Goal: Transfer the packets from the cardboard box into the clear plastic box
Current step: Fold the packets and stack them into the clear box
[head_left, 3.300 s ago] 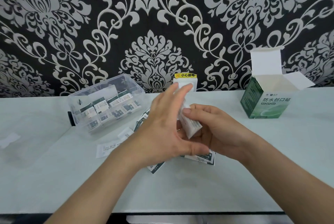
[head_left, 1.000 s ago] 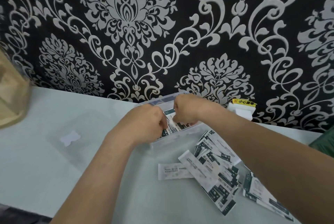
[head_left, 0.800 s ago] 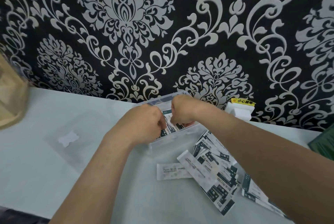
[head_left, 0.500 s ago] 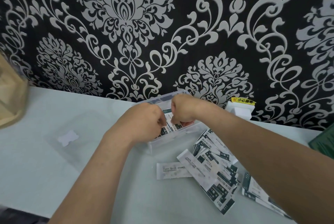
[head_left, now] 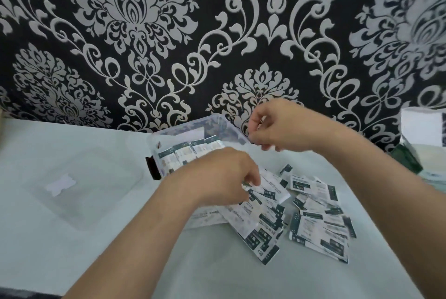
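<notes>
We see the clear box [head_left: 183, 127] lying with its long axis running from near left to far right, a black latch [head_left: 152, 171] on its left end. Inside it, packets [head_left: 190, 151] stand on edge in a row along that axis, dark green bands up. They are white strips with small print. Just right of and in front of the box, a pile [head_left: 318, 224] of the same strips lies flat on the table [head_left: 72, 250], pointing many ways. Our left hand [head_left: 217, 175] is over the pile's box side, fingers curled together onto the end of the top packet [head_left: 270, 186], whose long axis slants away from the box toward the near right. Our right hand [head_left: 275, 125] hangs above the box's right end, fingers curled. We cannot tell whether they hold anything. A clear lid [head_left: 96, 192] lies left of the box, and the green carton [head_left: 407, 156] stands well to its right.
</notes>
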The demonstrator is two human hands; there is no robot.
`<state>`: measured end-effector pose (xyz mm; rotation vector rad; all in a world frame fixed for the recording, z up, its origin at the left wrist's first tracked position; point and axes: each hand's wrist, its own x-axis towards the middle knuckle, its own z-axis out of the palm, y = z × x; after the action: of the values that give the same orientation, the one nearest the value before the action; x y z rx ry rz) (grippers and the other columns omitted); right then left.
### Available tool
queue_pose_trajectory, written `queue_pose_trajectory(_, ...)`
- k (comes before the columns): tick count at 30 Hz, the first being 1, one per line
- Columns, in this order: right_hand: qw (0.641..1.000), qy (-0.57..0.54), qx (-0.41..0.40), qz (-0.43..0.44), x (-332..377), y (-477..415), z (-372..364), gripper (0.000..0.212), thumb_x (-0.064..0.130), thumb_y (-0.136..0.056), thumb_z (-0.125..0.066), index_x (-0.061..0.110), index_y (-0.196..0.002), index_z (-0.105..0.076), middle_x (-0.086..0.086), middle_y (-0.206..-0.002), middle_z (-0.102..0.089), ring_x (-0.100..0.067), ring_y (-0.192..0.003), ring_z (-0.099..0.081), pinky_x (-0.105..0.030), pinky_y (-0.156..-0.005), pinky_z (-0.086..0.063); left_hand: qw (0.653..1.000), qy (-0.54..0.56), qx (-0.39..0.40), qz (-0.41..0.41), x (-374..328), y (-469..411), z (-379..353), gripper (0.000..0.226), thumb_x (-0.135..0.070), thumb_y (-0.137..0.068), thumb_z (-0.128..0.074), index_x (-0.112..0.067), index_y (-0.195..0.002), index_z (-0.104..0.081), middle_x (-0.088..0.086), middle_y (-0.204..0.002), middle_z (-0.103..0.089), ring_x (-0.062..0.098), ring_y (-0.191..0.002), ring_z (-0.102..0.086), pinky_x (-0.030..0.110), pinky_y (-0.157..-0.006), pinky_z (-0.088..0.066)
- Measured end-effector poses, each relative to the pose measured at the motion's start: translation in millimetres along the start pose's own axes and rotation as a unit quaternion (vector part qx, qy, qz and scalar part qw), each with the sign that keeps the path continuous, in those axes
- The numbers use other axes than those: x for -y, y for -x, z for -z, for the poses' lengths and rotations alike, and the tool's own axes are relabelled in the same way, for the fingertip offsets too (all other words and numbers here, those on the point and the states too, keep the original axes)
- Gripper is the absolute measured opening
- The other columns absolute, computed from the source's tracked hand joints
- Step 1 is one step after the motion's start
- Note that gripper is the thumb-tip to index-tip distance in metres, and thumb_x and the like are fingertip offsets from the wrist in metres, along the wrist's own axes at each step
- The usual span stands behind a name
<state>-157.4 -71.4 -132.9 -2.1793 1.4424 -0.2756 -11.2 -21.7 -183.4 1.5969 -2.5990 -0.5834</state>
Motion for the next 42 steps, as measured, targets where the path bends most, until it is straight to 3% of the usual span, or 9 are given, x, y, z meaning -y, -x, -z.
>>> queue_pose_trajectory(5, 0.986, 0.096, 0.125, -0.058, -46, 36, -13, 0.027, 0.040, -0.084, -0.071, 0.029, -0.106, -0.060, 0.009, -0.098, -0.063, -0.011, -0.085, -0.062, -0.035, -0.083, -0.055, 0.976, -0.125, 0.175, -0.032, -12, -13, -34, 0.090, -0.022, -0.074, -0.077, -0.046, -0.143, -0.024, -0.009, -0.152, -0.016, 0.018, -0.138, -0.017, 0.040, -0.108, -0.037)
queue_pose_trajectory(9, 0.987, 0.083, 0.136, -0.016, -67, 56, -44, 0.037, 0.041, -0.081, -0.071, 0.030, -0.113, -0.058, 0.016, -0.093, -0.054, -0.006, -0.089, -0.053, -0.024, -0.080, -0.046, 0.994, -0.078, 0.075, -0.023, -10, -20, -43, 0.075, -0.025, -0.070, -0.081, -0.044, -0.132, -0.044, -0.009, -0.126, -0.040, 0.014, -0.117, -0.040, 0.039, -0.095, -0.046)
queue_pose_trajectory(16, 0.998, -0.018, -0.035, 0.050, -87, 68, -69, 0.025, 0.022, -0.084, -0.071, 0.024, -0.108, -0.062, 0.006, -0.094, -0.066, -0.012, -0.086, -0.059, -0.033, -0.078, -0.049, 0.995, 0.042, -0.087, 0.007, -12, -32, -51, 0.033, -0.015, -0.078, -0.074, -0.039, -0.100, -0.065, -0.015, -0.091, -0.061, 0.008, -0.090, -0.057, 0.035, -0.082, -0.052)
queue_pose_trajectory(22, 0.995, -0.058, -0.073, 0.018, -103, 68, -68, 0.023, 0.015, -0.087, -0.067, 0.028, -0.106, -0.065, 0.012, -0.095, -0.069, -0.006, -0.088, -0.061, -0.027, -0.080, -0.051, 0.986, 0.111, -0.126, 0.017, -17, -29, -53, 0.036, -0.016, -0.094, -0.057, -0.042, -0.119, -0.059, -0.007, -0.100, -0.069, 0.012, -0.086, -0.065, 0.036, -0.080, -0.056)
queue_pose_trajectory(27, 0.997, -0.045, -0.058, -0.012, -115, 68, -63, 0.021, 0.021, -0.088, -0.068, 0.035, -0.101, -0.057, 0.018, -0.084, -0.059, 0.001, -0.076, -0.055, -0.012, -0.060, -0.037, 0.990, 0.035, -0.137, 0.006, -20, -28, -52, 0.066, -0.001, -0.096, -0.046, -0.035, -0.149, -0.027, 0.002, -0.106, -0.062, 0.014, -0.073, -0.054, 0.030, -0.076, -0.051)
queue_pose_trajectory(31, 0.998, -0.025, -0.055, -0.021, -116, 67, -63, 0.047, 0.020, -0.088, -0.064, 0.027, -0.132, -0.050, 0.009, -0.113, -0.055, -0.008, -0.103, -0.053, -0.020, -0.086, -0.041, 0.973, 0.007, -0.223, -0.053, -13, -31, -57, 0.056, -0.006, -0.094, -0.052, -0.029, -0.144, -0.040, 0.012, -0.098, -0.070, 0.026, -0.080, -0.065, 0.041, -0.073, -0.056)
queue_pose_trajectory(34, 0.992, -0.089, -0.087, -0.007, -111, 70, -56, 0.064, 0.012, -0.086, -0.064, 0.027, -0.142, -0.039, 0.009, -0.135, -0.046, -0.006, -0.120, -0.044, -0.024, -0.097, -0.041, 0.943, 0.027, -0.317, -0.098, -12, -30, -53, 0.028, -0.013, -0.091, -0.062, -0.018, -0.117, -0.068, 0.004, -0.073, -0.072, 0.013, -0.055, -0.060, 0.029, -0.054, -0.055)
queue_pose_trajectory(39, 0.958, -0.246, -0.134, 0.067, -100, 73, -57, 0.016, 0.016, -0.093, -0.062, 0.026, -0.102, -0.072, 0.003, -0.080, -0.071, -0.020, -0.072, -0.064, -0.041, -0.066, -0.055, 0.929, 0.202, -0.302, -0.064, -24, -30, -53, 0.021, -0.011, -0.088, -0.067, -0.028, -0.100, -0.072, -0.007, -0.069, -0.068, 0.010, -0.054, -0.057, 0.023, -0.047, -0.044)
queue_pose_trajectory(42, 0.940, -0.295, -0.171, 0.017, -97, 75, -59, 0.018, 0.016, -0.095, -0.059, 0.013, -0.086, -0.074, -0.005, -0.059, -0.063, -0.008, -0.047, -0.049, -0.022, -0.045, -0.041, 0.931, 0.182, -0.310, -0.065, -29, -30, -53, 0.021, -0.015, -0.091, -0.064, -0.024, -0.108, -0.069, -0.005, -0.068, -0.067, 0.003, -0.051, -0.053, 0.014, -0.046, -0.039)
